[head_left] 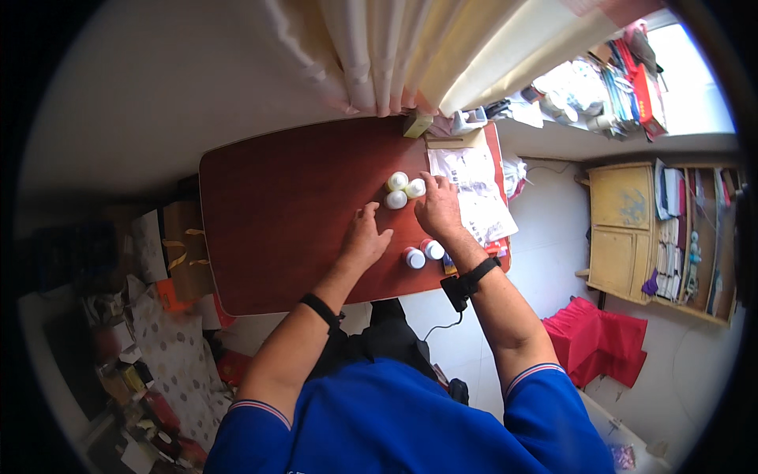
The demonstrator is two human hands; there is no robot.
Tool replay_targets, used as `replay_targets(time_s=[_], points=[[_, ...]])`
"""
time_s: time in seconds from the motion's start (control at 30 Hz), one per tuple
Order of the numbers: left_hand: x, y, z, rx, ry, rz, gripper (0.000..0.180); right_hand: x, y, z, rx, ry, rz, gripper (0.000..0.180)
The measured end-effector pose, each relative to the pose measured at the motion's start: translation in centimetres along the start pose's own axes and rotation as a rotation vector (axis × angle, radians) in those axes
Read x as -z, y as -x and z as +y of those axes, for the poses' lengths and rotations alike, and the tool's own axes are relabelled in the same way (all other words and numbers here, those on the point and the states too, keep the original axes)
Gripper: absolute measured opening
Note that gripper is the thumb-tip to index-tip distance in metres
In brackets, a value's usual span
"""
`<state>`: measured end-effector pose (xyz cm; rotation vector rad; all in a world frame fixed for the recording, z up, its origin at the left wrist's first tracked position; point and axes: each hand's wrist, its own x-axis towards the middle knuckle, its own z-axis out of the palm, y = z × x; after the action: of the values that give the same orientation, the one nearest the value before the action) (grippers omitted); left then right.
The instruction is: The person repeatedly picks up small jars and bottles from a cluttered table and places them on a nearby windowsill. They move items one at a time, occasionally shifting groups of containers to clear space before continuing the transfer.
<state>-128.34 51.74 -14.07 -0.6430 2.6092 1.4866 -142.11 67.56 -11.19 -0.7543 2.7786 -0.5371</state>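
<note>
Three small bottles with white caps stand in a tight cluster on the dark red table (276,213): a back one (397,181), a right one (415,188) and a front one (395,199). My right hand (439,207) is beside the right bottle, fingers and thumb apart; whether a fingertip touches it I cannot tell. To the left and nearer me, my left hand (366,238) hovers with spread fingers and holds nothing. Closer to the front edge are two more white-capped bottles with reddish bodies, one on the left (414,257) and one on the right (432,250).
A white printed plastic bag (474,189) covers the table's right side. At the back edge stands a small box (417,124) under a cream curtain (395,55). A yellow cabinet (624,229) and a red cloth-covered thing (592,336) are off to the right.
</note>
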Motion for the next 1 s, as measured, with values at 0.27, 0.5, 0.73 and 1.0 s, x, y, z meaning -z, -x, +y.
replay_targets(time_s=[0.27,0.5,0.73,1.0], points=[[-6.2,-5.9,0.6,0.134,-0.115,0.063,0.073,-3.7,-5.7,2.3,0.322,0.181,-0.212,0.079],[-7.4,-6.3,-1.0,0.12,-0.187,0.125,0.053,-4.5,-5.8,3.6,0.346,0.137,-0.297,0.062],[-4.7,-0.6,-2.1,0.131,-0.032,0.212,0.052,-4.4,-5.6,6.5,0.07,-0.149,-0.286,0.055],[-0.6,9.4,-2.3,0.267,0.129,0.3,0.048,0.0,-4.0,11.3,-0.22,-0.425,-0.156,0.056]])
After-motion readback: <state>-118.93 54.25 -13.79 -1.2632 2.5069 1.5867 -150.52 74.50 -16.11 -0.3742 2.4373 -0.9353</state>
